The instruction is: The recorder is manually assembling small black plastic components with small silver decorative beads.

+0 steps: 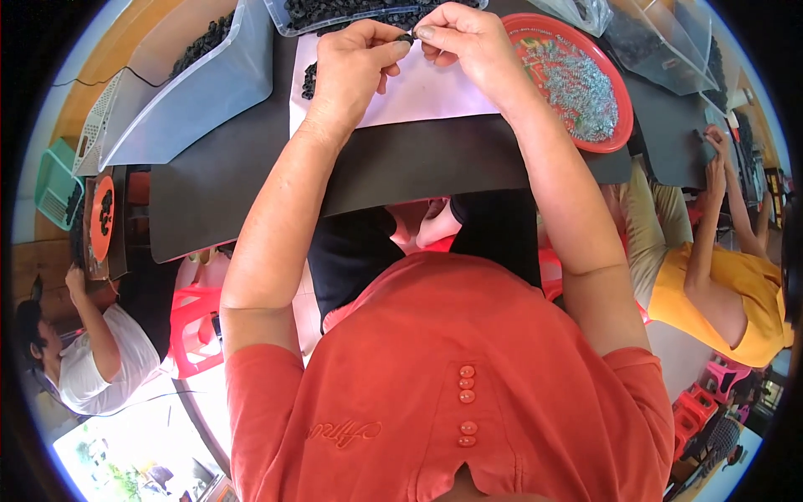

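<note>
My left hand (355, 71) pinches a small black part (406, 38) between thumb and forefinger, above a white sheet (443, 96). Close against it, my right hand (468, 46) has its thumb and forefinger pressed together at the same part; whatever they grip is too small to make out. Beside my right hand stands a round red tray (623, 105) with many small, shiny, silvery pieces (577, 88) spread in it. A little pile of black parts (309, 81) lies on the sheet, left of my left hand.
A clear bin (301, 29) of black parts stands beyond my hands. Large translucent bins (201, 100) flank the dark table (418, 159) at left and right (661, 50). A person in white (109, 351) works at far left, another in yellow (711, 293) at right.
</note>
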The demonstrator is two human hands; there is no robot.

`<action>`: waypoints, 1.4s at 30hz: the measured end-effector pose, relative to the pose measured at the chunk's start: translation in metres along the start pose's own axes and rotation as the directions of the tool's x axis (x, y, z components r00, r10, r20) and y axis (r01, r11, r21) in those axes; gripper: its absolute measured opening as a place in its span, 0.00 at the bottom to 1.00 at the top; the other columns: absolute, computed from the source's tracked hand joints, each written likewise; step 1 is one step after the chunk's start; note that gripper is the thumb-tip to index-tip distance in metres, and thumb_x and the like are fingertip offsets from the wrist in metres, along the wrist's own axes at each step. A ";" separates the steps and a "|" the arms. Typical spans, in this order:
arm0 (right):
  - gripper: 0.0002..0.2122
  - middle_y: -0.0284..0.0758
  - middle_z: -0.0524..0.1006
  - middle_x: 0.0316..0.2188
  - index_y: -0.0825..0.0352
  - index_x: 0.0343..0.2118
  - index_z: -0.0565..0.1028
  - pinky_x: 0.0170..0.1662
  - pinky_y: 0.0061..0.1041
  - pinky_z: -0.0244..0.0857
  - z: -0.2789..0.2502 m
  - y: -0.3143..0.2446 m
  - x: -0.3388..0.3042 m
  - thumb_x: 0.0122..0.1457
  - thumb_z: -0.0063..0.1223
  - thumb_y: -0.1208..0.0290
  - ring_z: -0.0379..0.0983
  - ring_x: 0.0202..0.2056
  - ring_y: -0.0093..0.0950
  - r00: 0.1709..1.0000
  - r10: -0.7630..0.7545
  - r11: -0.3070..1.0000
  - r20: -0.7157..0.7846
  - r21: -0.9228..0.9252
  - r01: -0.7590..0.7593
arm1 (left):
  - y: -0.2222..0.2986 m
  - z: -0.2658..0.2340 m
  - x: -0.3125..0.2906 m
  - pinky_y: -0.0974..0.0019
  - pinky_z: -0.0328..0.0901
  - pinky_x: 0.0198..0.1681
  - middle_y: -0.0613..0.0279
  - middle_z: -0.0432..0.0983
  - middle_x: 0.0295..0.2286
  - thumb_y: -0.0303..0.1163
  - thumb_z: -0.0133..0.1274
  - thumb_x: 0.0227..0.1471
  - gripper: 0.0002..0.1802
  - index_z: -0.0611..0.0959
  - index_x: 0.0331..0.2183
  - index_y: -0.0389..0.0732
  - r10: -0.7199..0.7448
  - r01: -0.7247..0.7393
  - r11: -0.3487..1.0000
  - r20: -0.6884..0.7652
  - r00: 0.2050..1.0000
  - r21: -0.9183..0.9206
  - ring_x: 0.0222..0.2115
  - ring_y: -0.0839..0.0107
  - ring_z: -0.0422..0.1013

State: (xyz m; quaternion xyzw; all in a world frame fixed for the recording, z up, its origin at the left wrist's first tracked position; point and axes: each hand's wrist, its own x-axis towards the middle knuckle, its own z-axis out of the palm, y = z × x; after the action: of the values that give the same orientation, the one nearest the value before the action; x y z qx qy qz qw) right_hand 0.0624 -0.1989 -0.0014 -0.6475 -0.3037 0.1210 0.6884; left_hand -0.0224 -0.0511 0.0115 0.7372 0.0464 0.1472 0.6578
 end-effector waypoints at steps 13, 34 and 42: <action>0.07 0.29 0.71 0.16 0.68 0.24 0.74 0.22 0.19 0.59 0.005 -0.001 -0.007 0.57 0.54 0.73 0.66 0.19 0.17 0.981 -0.184 0.952 -0.061 -0.258 0.163 | -0.004 -0.002 0.002 0.75 0.59 0.20 0.63 0.74 0.20 0.25 0.56 0.49 0.09 0.81 0.33 0.30 -0.015 0.019 0.997 0.060 0.998 -0.074 0.16 0.78 0.65; 0.04 0.34 0.74 0.17 0.71 0.28 0.76 0.25 0.22 0.62 0.008 -0.002 -0.010 0.53 0.49 0.78 0.69 0.21 0.22 0.985 -0.166 0.922 -0.042 -0.361 0.140 | -0.020 -0.002 0.004 0.75 0.60 0.18 0.58 0.76 0.24 0.23 0.55 0.50 0.09 0.80 0.34 0.28 -0.032 0.035 0.994 0.029 0.999 -0.103 0.20 0.76 0.70; 0.05 0.46 0.76 0.20 0.73 0.27 0.75 0.27 0.29 0.65 0.012 0.000 -0.011 0.51 0.49 0.78 0.75 0.23 0.34 0.939 -0.339 0.788 -0.055 -0.561 0.252 | -0.010 0.007 -0.003 0.76 0.60 0.17 0.59 0.77 0.23 0.23 0.54 0.51 0.07 0.80 0.33 0.29 -0.077 0.078 0.997 0.025 0.997 -0.017 0.19 0.77 0.70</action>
State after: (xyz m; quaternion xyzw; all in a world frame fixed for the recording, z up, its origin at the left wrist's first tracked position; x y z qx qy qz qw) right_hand 0.0466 -0.1956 -0.0050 -0.7682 -0.3696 -0.1298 0.5064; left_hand -0.0221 -0.0571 0.0010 0.7306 0.0656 0.1129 0.6702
